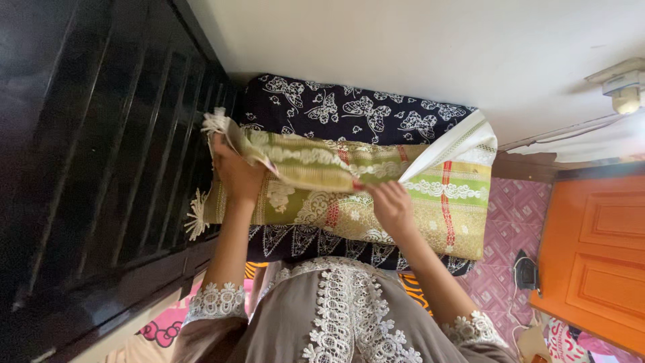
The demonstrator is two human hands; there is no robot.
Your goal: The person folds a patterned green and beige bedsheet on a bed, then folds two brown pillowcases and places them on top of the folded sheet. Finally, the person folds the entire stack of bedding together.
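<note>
Green-gold cloth point(376, 202) lies between both hands on the dark butterfly sheet point(349, 107); left hand point(236, 171) and right hand point(390, 205) each pinch its folded edge, apparently to keep the fold even.

Two hands, left point(236, 176) and right point(392, 207), one green-and-gold patterned cloth point(430, 202), one dark butterfly-print sheet point(349, 111), one orange door point(594, 259).

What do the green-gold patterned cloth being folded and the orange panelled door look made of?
Green-gold patterned cloth: woven fabric, likely brocade-like with a slight sheen; it drapes, folds and has a fringed edge, held by left hand and right hand. Orange panelled door: probably painted wood, semi-gloss; raised panels show.
</note>
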